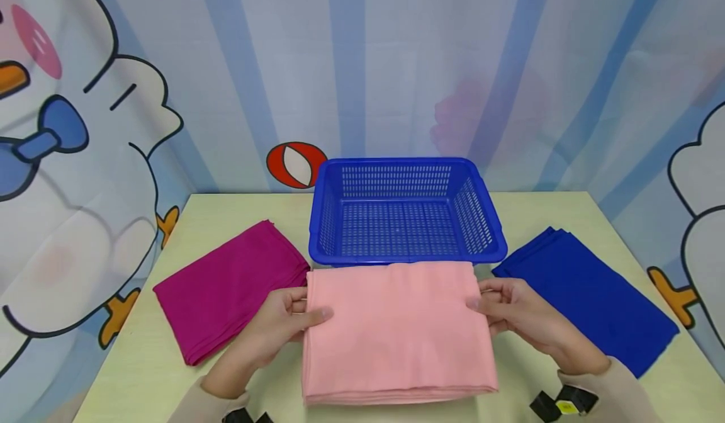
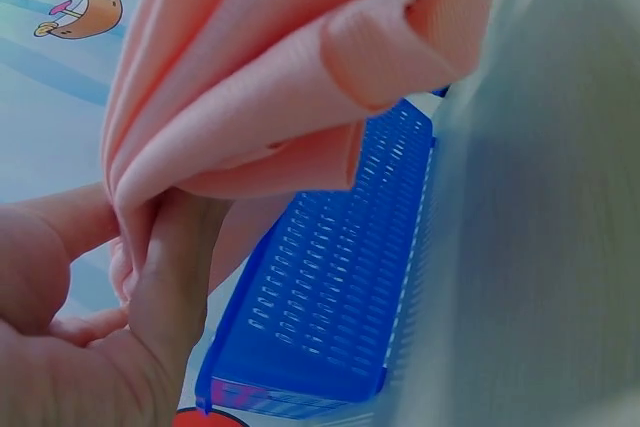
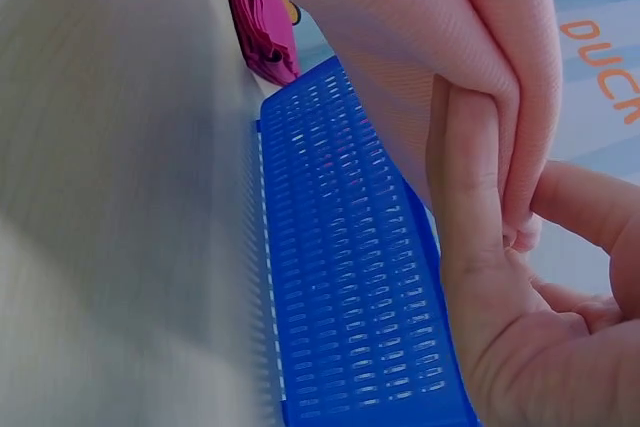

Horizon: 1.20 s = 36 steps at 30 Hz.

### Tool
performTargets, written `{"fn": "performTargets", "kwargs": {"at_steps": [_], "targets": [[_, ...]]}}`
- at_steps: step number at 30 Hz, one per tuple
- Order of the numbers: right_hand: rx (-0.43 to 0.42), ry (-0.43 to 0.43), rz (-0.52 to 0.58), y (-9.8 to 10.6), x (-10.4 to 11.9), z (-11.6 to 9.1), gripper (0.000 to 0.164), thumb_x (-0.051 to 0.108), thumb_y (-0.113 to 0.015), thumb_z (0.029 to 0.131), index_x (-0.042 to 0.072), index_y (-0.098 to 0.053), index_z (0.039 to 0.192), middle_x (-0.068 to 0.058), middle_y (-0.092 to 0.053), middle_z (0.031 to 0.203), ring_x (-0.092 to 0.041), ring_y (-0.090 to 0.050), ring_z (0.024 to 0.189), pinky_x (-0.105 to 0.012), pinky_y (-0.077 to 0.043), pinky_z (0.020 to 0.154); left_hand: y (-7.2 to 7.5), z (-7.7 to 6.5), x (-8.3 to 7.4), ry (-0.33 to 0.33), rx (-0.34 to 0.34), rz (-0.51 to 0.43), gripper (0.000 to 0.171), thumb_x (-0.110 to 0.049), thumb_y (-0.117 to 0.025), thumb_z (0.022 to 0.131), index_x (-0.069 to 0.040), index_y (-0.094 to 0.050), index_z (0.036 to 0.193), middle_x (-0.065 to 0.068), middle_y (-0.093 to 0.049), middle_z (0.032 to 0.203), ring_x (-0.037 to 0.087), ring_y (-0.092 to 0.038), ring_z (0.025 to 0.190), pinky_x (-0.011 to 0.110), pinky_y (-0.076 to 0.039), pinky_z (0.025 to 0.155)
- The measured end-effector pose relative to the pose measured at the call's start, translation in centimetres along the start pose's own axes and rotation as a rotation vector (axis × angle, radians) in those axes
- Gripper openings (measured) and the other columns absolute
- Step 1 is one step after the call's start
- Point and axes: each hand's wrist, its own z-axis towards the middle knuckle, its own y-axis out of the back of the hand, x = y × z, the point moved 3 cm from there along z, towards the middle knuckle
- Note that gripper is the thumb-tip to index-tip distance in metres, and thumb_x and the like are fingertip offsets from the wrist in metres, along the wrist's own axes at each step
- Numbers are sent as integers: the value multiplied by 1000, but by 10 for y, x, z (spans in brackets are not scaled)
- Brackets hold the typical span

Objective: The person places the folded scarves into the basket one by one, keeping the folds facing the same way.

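Note:
A folded pink cloth (image 1: 396,328) is held up in front of the basket, its layered lower edge toward me. My left hand (image 1: 283,316) pinches its left side, thumb on top and fingers underneath. On the opposite side my right hand (image 1: 521,313) pinches it the same way. In the left wrist view the pink cloth (image 2: 260,107) hangs in loose folds over the fingers. The right wrist view shows the cloth's folded edge (image 3: 500,77) gripped between thumb and fingers, raised over the table. Just behind the cloth stands a blue plastic basket (image 1: 396,257), with nothing inside.
A folded magenta cloth (image 1: 232,291) lies at the left of the pale table (image 1: 249,206), its corner near the basket. To the right lies a folded blue cloth (image 1: 589,297), partly behind my right forearm. A cartoon-printed curtain (image 1: 396,64) hangs behind the table.

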Motion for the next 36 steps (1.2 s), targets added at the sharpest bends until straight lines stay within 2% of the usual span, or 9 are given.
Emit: {"fn": "performTargets", "kwargs": {"at_steps": [9,15,22,29,36], "targets": [[4,6,-26,9,18,6,20,8,-54,103,-1,-63,119,-11,-75,95,-22,-73,80,-35,-61,67,4,9,-19,-23,7,20,50,-8,-67,96,16,-48,136,22,-70,108,25,-73,89,41,-60,77],[9,8,-48,15,29,10,18,9,-53,104,-1,-62,115,-12,-74,94,-23,-73,82,-37,-61,69,7,18,-28,-22,0,31,51,-9,-67,96,15,-48,136,21,-71,109,27,-73,89,41,-59,78],[23,30,-61,21,43,16,19,8,-50,105,-2,-59,118,-13,-74,96,-25,-73,84,-40,-61,72,9,29,-42,-31,-13,30,52,-10,-68,96,12,-49,138,21,-70,111,28,-73,92,41,-58,81],[10,8,-75,25,57,23,21,11,-51,105,-3,-58,119,-11,-73,97,-24,-73,85,-39,-60,74,11,39,-53,-18,-31,-3,49,-9,-67,96,8,-51,139,21,-69,116,30,-72,95,42,-58,83],[-21,-19,-91,29,70,31,21,12,-52,105,-2,-60,118,-11,-73,98,-25,-73,87,-41,-60,78,14,48,-66,-24,-47,25,46,-9,-65,98,9,-52,138,21,-68,115,30,-72,94,42,-58,82]]}}
